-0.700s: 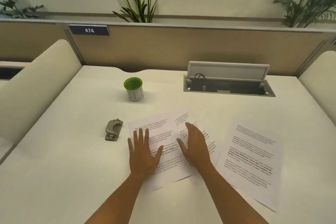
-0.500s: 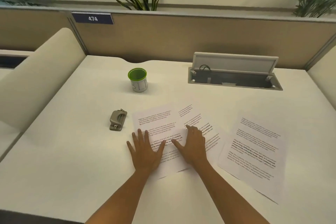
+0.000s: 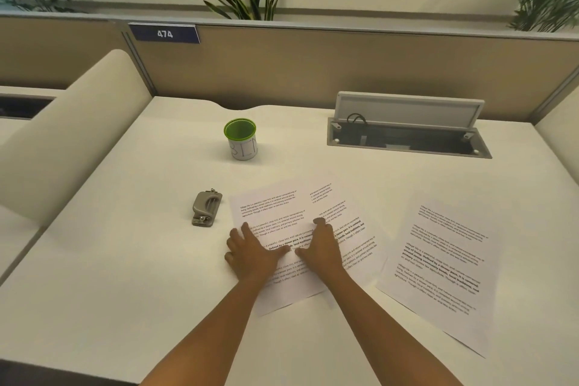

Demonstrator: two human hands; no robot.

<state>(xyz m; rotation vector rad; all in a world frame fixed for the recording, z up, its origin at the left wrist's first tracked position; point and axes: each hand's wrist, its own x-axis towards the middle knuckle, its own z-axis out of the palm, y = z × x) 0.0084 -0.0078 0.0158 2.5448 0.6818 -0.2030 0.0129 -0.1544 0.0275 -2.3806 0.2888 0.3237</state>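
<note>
Barely started tbh: left hand (image 3: 250, 255) and right hand (image 3: 322, 247), fingers (image 3: 247, 230) flat, pin the overlapped sheets (image 3: 282, 207); lone sheet (image 3: 445, 263) by the desk (image 3: 125, 260)'s right edge and hole punch (image 3: 205, 208) untouched.

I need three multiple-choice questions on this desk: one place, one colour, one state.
1. Where is the hole punch, relative to the overlapping sheets? A) left B) right C) on top
2. What colour is the rim of the cup? A) red B) green C) blue
3. How is the lid of the cable box? A) raised B) shut flat C) removed

1 A: it lies left of them, apart.
2 B: the rim is bright green.
3 A: the lid stands up, showing the box's inside.
</note>
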